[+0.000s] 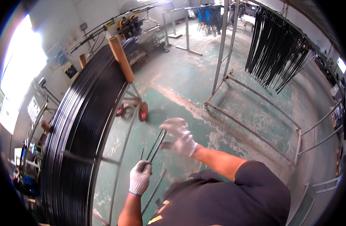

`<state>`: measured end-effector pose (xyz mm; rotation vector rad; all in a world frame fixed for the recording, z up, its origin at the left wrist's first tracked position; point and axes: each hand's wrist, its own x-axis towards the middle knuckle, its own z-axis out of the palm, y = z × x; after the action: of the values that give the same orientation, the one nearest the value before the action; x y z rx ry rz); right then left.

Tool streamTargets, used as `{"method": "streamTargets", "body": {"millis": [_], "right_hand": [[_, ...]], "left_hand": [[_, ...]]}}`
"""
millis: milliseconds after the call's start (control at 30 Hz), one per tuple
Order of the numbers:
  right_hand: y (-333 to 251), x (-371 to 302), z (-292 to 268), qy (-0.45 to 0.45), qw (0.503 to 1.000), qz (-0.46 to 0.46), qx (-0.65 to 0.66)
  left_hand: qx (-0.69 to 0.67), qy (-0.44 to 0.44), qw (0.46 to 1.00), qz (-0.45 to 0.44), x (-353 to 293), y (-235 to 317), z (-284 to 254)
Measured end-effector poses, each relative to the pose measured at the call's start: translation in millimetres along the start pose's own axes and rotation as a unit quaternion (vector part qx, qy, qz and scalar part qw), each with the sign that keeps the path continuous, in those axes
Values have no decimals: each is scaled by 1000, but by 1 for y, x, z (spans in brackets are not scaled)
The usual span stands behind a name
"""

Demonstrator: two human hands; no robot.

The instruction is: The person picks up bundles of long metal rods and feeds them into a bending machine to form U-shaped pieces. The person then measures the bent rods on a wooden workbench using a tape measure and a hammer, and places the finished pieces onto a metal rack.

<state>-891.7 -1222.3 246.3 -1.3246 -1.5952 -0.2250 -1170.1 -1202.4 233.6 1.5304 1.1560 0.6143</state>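
"Since you're looking at the racks, what does the one on the left hold?"

"The wheeled cart [109, 161] carries a dense bank of long black strips [78, 124], packed side by side and curving in this wide view. A brown post [121, 59] rises at its far end, and a red wheel [143, 112] shows below that end."

"And the one on the right?"

"That metal rack [219, 49] has a row of black lengths [274, 45] hanging from its top rail, their lower ends uneven. Farther off, blue and dark pieces [210, 17] hang in a bunch."

"Where are the hands?"

"Between the two, in front of the body, both in white gloves. The left hand [140, 176] is closed round the lower part of some thin dark strips [156, 148], which slant up toward the right hand [179, 138]. There, thumb and fingers stand apart around the upper end; I can't tell whether they touch it."

"One piece or several?"

"I can't tell; several thin lines show above the left fist."
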Motion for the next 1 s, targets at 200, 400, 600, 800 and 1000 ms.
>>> {"method": "streamTargets", "body": {"millis": [200,400,600,800,1000], "right_hand": [[126,52,42,156,811,366,430],[266,209,15,236,666,453,544],[452,313,34,201,759,480,391],[617,384,36,157,868,431,191],[806,465,11,198,892,398,82]], "left_hand": [[-37,-65,988,134,214,38,92],[-52,-87,979,179,410,42,199],[96,-145,950,260,553,128,273],[36,-99,988,111,684,89,281],[-92,-53,987,-123,851,39,306]]}}
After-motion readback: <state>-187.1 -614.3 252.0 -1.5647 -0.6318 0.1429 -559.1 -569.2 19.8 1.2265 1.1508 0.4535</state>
